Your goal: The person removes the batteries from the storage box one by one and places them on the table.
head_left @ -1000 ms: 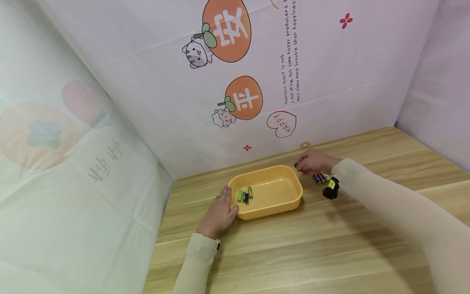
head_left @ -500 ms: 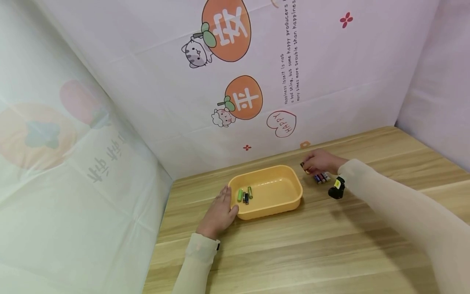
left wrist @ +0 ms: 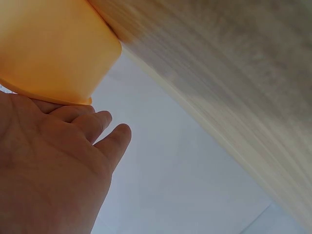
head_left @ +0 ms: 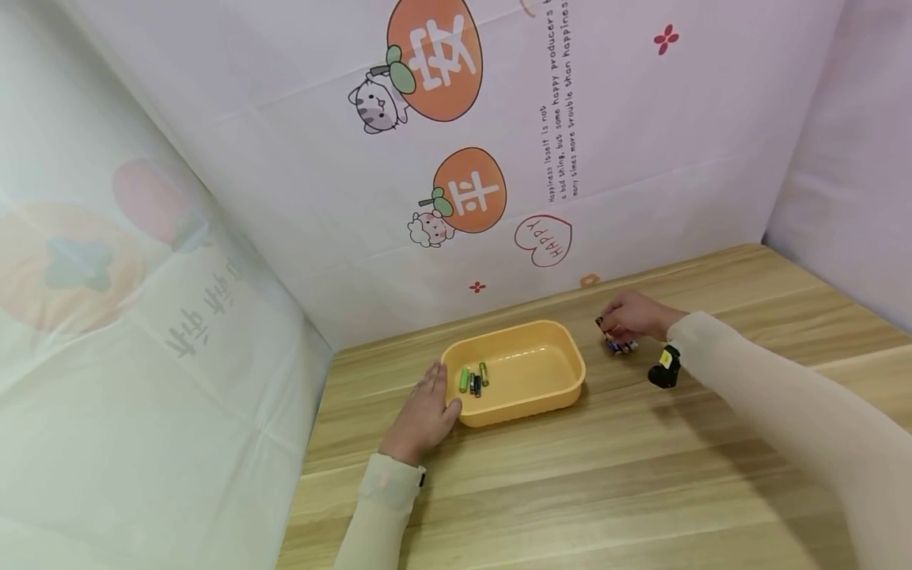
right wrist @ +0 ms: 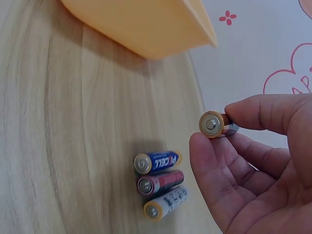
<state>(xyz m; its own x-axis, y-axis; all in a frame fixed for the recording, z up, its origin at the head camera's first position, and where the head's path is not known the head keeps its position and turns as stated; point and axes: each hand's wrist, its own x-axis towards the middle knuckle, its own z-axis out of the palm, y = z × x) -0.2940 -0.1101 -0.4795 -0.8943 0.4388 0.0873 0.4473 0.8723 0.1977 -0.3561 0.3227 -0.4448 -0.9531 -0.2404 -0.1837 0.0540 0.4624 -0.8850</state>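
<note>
My right hand pinches a battery between thumb and fingertips, its metal end facing the right wrist camera. Just beneath it, a blue battery, a red and black battery and a white battery lie side by side on the table. The fingers of my left hand extend along the left end of a yellow plastic box, touching its rim. Inside the box, at its left end, lie several batteries, among them a bright green battery.
The wooden table meets a printed white cloth wall at the back, with more cloth at the left and right. A black wrist camera hangs under the right wrist, above the table.
My right hand has moved right, away from the box, carrying the pinched battery to above the three on the table. The left hand and the box stay in place.
</note>
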